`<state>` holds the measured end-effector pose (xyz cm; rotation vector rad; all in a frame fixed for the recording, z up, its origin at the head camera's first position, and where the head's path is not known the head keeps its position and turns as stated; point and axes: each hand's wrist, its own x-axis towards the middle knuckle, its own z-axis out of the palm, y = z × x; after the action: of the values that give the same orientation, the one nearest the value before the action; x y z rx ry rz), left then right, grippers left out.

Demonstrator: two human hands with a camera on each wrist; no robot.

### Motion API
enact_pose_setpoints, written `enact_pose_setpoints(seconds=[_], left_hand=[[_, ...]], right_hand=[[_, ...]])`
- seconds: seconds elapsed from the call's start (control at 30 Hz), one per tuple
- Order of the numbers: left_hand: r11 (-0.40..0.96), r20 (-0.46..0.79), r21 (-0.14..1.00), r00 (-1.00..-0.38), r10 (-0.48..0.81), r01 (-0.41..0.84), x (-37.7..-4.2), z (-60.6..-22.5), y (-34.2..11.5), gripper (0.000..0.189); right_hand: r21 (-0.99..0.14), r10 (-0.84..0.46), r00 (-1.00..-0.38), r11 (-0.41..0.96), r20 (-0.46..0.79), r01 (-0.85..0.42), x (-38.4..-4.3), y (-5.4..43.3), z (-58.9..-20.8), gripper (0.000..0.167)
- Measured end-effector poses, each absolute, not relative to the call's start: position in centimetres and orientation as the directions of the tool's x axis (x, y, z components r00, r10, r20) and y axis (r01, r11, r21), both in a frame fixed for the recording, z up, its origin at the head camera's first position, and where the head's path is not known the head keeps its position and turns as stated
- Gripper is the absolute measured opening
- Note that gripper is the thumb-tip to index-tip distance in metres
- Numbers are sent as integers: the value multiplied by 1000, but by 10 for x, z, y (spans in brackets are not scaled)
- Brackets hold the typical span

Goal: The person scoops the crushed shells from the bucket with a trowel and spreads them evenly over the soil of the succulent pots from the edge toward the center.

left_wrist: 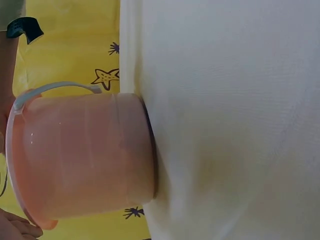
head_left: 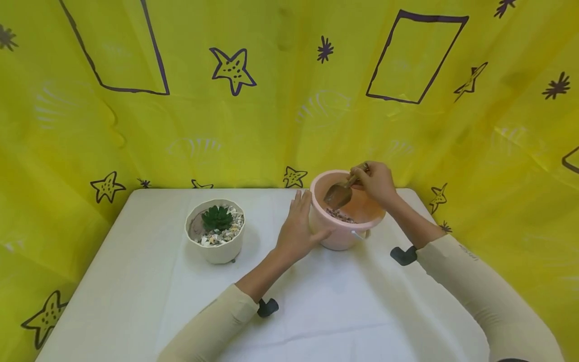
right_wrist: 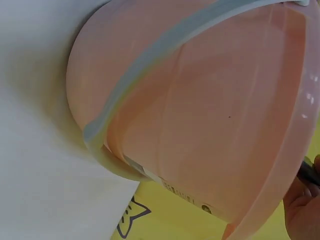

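A pink bucket [head_left: 332, 235] stands on the white table with some dark, coarse potting mix [head_left: 339, 216] at its bottom. My right hand [head_left: 375, 183] grips a small hand trowel [head_left: 338, 195] by its handle, the blade tilted down inside the bucket. Against the near left side of the bucket rests my left hand [head_left: 296, 234], fingers straight near the rim and thumb spread along the wall. In the left wrist view its fingertips [left_wrist: 22, 229] show at the rim. The right wrist view shows the bucket's pale handle [right_wrist: 150, 60] hanging down its side.
Left of the bucket, a cream pot [head_left: 221, 252] holds a green succulent [head_left: 217, 217] and pale pebbles [head_left: 231, 230], with a bare grey patch at its left. A yellow patterned curtain [head_left: 271, 125] hangs behind the white table [head_left: 316, 311].
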<state>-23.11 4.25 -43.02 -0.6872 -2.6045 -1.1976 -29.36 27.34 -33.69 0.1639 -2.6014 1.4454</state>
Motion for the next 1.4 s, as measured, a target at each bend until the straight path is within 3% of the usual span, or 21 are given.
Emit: enact_pose_setpoints(seconds=[0.27,0.63,1.4], left_hand=[[613,406,605,-859,311,508,-232,-435,49,105],[634,433,575,-849,302,518,-232,-439,51,105],[626,464,583,-845,266,517,-231,-439,55,104]], right_hand=[[-703,-129,-961,658,246,-269,-303,275,-348,22],[-614,-303,-932,702,198,-359,-317,278,-363,17],[-514,-331,-939,792,88,-328,-321,298,-351,19]])
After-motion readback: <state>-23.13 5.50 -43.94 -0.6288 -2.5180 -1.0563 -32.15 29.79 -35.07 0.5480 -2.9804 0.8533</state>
